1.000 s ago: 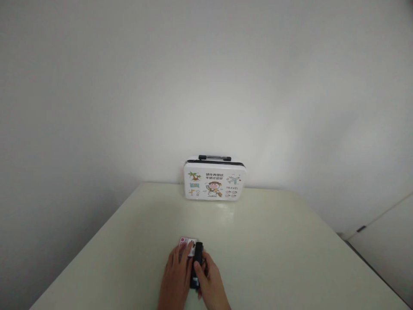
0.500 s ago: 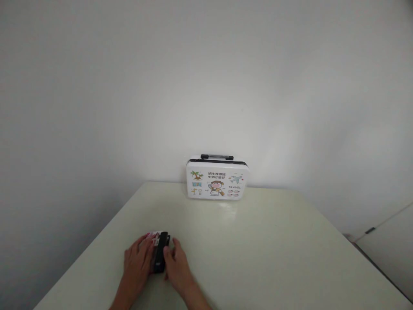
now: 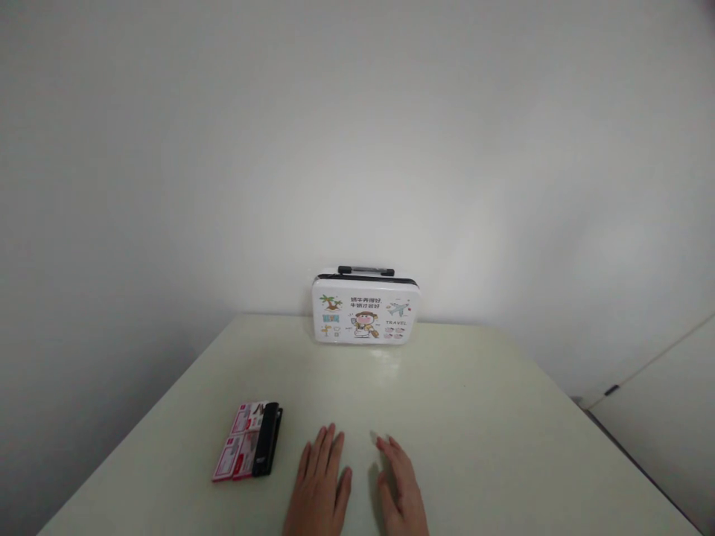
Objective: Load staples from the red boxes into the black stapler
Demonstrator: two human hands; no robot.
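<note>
Two hands are in view at the bottom centre of the frame, apart from each other and from the other items. The left hand (image 3: 317,480) is palm down over the tabletop (image 3: 463,424), fingers extended, thumb set off to the side. The right hand (image 3: 401,487) is turned partly on its edge, fingers loosely bent, thumb separate from them; whether it touches the surface cannot be told. At lower left of the frame, nearest the left hand, lies a black stapler (image 3: 267,439), its long side along the right edge of a flat group of pink-and-white boxes (image 3: 237,443); their exact count is unclear. At centre, a white case (image 3: 366,310) with cartoon prints and a black handle (image 3: 366,270) stands upright at the tabletop's far edge, before a pale wall (image 3: 357,134).
</note>
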